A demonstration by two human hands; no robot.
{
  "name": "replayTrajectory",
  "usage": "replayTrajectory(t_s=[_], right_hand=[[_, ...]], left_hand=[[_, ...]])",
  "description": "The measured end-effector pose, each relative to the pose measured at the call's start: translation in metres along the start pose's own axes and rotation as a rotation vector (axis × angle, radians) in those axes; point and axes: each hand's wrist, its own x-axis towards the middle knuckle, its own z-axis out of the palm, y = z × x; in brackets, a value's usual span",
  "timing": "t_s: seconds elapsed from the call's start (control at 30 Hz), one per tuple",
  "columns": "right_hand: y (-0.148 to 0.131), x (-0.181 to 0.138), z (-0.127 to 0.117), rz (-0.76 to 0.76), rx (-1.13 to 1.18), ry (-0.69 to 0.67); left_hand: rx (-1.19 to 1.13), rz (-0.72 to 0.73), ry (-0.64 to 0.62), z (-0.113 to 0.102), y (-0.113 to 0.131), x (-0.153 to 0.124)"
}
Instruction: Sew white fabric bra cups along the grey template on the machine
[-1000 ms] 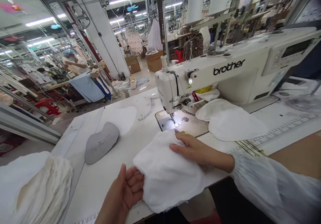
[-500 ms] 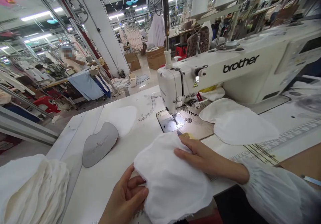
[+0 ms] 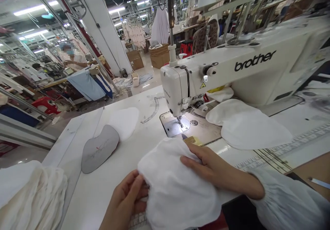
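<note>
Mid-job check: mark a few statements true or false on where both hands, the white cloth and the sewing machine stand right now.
1. The right hand lies flat on the white fabric piece. True.
2. The left hand grips that piece's left edge. True.
3. The piece sits under the needle of the sewing machine. False: it lies in front of the needle plate, short of the needle.
4. The grey pad lies right of the machine. False: it lies left of it, on the table.
5. A stack of white pieces sits at the far left. True.
</note>
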Motion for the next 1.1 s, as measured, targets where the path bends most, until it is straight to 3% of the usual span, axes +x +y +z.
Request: replayTrajectory(t_s=[0.93,1.1], right_hand=[[-0.001,-0.003,0.003,0.031,-0.057,0.064],[-0.005,-0.002,-0.001,0.045,-0.04,0.203]], left_hand=[[0.138,0.065,0.104,0.012,0.006,-0.002],[0.137,0.06,0.149,0.013,0.002,0.002]])
